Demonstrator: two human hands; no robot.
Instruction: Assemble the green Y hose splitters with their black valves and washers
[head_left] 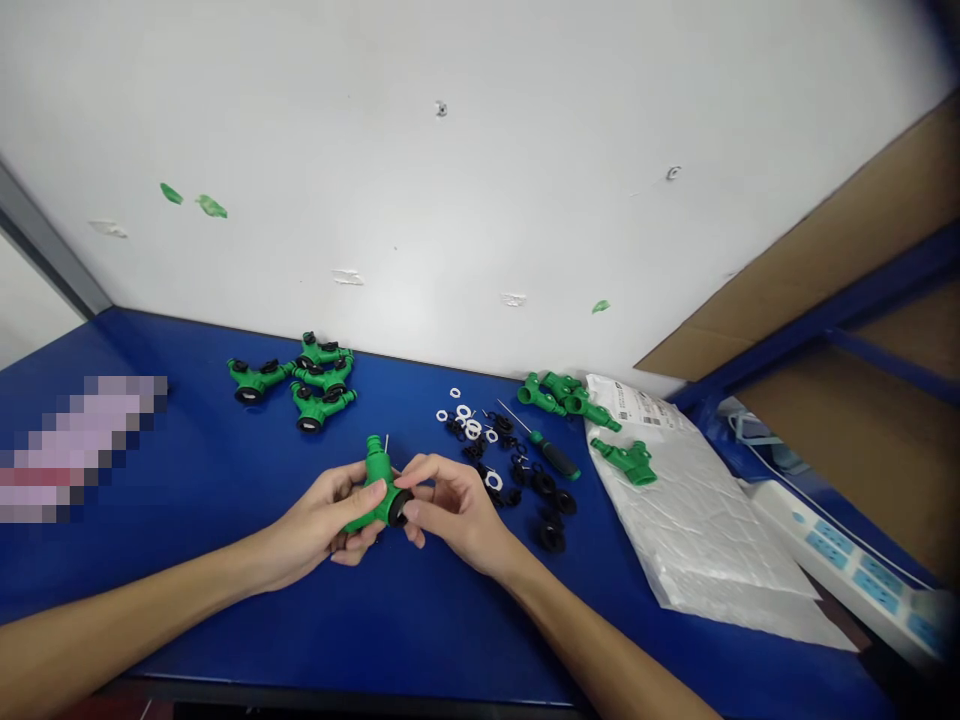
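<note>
My left hand (pixel 322 522) grips a green plastic multi-way hose connector (pixel 377 488) above the blue workbench (pixel 187 620). A black rubber ring (pixel 400 507) sits in the connector's near end. My right hand (pixel 454 510) pinches that end, with its fingertips at the ring. Just beyond my right hand lies a loose scatter of black rings and white washers (pixel 480 440). A small screwdriver with a dark handle (pixel 555 456) rests to the right of them.
Several assembled green connectors (pixel 311 385) lie at the far left of the bench, and more (pixel 562 395) at the back. Another connector (pixel 626 462) sits on a white plastic bag (pixel 694 510). A power strip (pixel 847 560) lies at the right, and a white wall (pixel 450 150) rises behind.
</note>
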